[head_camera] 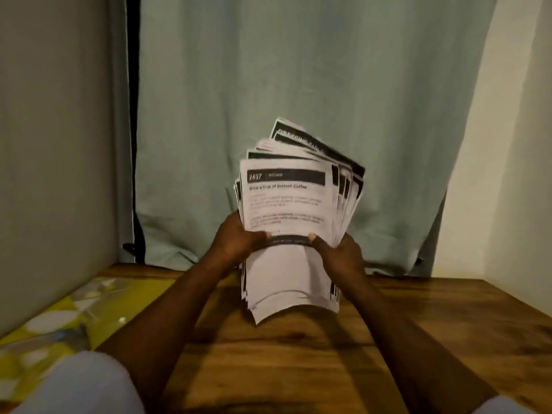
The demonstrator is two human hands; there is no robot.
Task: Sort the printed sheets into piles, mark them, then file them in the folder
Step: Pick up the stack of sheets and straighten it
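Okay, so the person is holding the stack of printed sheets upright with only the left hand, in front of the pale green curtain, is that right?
Not quite. Both hands hold it: the head view shows the left hand and the right hand each pinching the stack of printed sheets, thumbs on the front sheet. The stack is upright, in front of the pale green curtain.

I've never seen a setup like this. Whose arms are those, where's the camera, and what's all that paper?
No machine here: these are a person's bare arms, seen from one camera worn on the head, looking forward and down. The left hand and right hand both grip a fanned stack of printed sheets, held upright over a wooden table. The front sheet has a dark header bar; its text is blurred. A yellow glossy thing lies at the left, too blurred to identify. A pale green curtain hangs behind.
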